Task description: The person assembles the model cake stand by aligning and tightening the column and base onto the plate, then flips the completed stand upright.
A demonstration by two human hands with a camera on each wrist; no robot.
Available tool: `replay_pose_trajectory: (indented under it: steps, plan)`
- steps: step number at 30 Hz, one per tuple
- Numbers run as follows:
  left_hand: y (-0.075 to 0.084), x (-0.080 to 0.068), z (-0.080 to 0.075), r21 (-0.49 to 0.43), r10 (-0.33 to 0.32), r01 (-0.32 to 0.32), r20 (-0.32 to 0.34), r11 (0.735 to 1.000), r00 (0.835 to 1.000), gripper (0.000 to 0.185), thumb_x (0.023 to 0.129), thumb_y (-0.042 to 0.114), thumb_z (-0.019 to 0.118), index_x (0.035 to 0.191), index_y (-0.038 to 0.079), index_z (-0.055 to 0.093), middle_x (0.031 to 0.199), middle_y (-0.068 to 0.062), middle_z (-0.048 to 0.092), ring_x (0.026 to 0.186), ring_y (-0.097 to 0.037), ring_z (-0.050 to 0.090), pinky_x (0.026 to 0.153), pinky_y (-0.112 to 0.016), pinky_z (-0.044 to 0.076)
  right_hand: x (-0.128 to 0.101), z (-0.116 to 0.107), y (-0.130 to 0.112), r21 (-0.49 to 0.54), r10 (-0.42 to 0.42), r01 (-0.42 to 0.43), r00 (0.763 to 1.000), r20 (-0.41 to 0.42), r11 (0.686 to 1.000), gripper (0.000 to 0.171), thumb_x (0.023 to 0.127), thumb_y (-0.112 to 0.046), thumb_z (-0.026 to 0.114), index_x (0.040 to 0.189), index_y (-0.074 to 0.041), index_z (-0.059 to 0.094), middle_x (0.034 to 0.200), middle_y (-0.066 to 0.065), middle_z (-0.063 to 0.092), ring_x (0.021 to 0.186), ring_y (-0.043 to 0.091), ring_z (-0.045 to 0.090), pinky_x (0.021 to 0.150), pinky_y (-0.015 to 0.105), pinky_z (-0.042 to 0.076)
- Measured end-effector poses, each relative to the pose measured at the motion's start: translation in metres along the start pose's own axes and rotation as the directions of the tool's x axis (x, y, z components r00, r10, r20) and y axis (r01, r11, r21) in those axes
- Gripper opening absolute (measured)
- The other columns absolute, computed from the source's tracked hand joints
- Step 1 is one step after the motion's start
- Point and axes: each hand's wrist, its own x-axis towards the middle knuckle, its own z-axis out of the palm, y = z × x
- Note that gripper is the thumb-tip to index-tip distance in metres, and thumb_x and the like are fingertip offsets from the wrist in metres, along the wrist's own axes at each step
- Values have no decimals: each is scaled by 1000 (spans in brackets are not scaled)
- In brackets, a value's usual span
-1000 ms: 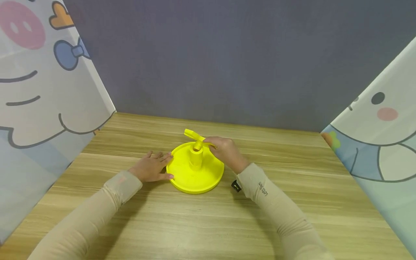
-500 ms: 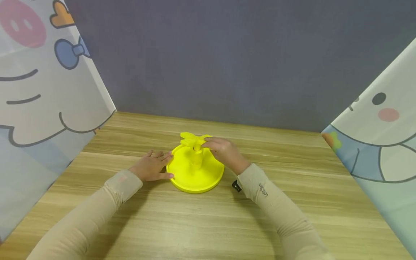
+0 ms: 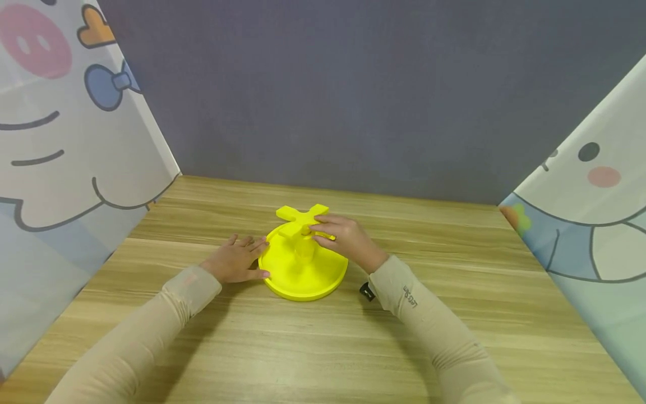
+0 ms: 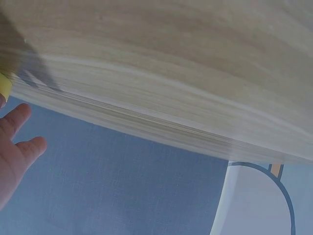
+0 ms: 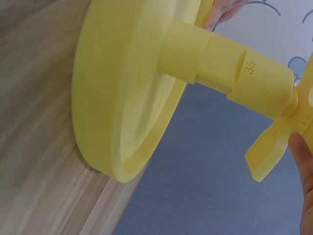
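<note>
A round yellow dish-like base with a raised rim lies on the wooden table. From its middle rises a yellow post, marked "35" in the right wrist view. A yellow cross-shaped piece sits at the top end of the post, its stem hidden in the post's socket. My right hand pinches one arm of the cross, fingers above and thumb below. My left hand rests against the base's left rim with straight, spread fingers; only some fingertips of this left hand show in the left wrist view.
A small black object lies on the table beside the right wrist. A dark grey panel stands at the back, with cartoon-printed cloths on both sides.
The cross-shaped piece was tilted on the post, then came level and turned under my right hand, whose fingers spread a little. My left hand and the base stay put.
</note>
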Motion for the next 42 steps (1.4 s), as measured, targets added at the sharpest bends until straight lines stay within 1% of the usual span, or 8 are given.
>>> replay_pose_trajectory:
  steps: [4, 8, 16, 25, 36, 42]
  plan:
    - [0, 1, 1, 2, -3, 3, 7, 1000, 1000, 80, 93, 59, 46, 146, -1, 36, 151, -18, 33, 133, -44, 35, 106, -65, 23, -1, 2, 0, 29, 2, -1, 1000, -21, 1000, 27, 77, 1, 77, 103, 5, 72, 104, 19, 70, 96, 28, 68, 85, 28, 53]
    - [-1, 2, 1, 6, -7, 7, 20, 1000, 1000, 81, 93, 60, 45, 146, -1, 35, 152, -18, 32, 134, -43, 34, 106, -64, 22, -2, 4, 0, 42, -6, 8, 999, -37, 999, 28, 75, 0, 78, 101, 8, 71, 104, 20, 69, 95, 29, 69, 84, 29, 53]
    - [-1, 3, 1, 9, -8, 8, 23, 1000, 1000, 81, 93, 60, 45, 146, -1, 34, 152, -18, 32, 134, -44, 34, 106, -64, 22, -3, 6, 0, 40, 16, -14, 999, -41, 999, 27, 73, 2, 79, 98, 8, 72, 103, 20, 70, 94, 27, 69, 83, 27, 54]
    - [-2, 2, 1, 10, -7, 6, 22, 1000, 1000, 81, 93, 59, 45, 146, -2, 35, 151, -18, 33, 134, -44, 34, 106, -65, 22, -9, 9, -1, 67, 37, -36, 999, -10, 997, 24, 76, 1, 77, 99, 7, 72, 104, 20, 70, 94, 27, 69, 77, 24, 54]
    - [-3, 3, 4, 7, -3, 3, 10, 1000, 1000, 81, 93, 58, 46, 146, -2, 34, 151, -18, 32, 134, -44, 34, 106, -65, 22, -10, 10, -2, 73, 27, -26, 999, -16, 997, 24, 75, 1, 77, 98, 7, 73, 104, 20, 70, 94, 28, 69, 79, 25, 54]
    - [-4, 3, 5, 4, -1, 1, 11, 1000, 1000, 83, 93, 61, 45, 146, -1, 34, 151, -18, 33, 134, -44, 34, 107, -64, 22, -13, 11, -4, 70, 45, -43, 999, -24, 997, 24, 75, 1, 78, 98, 6, 73, 105, 20, 69, 96, 28, 68, 76, 22, 54]
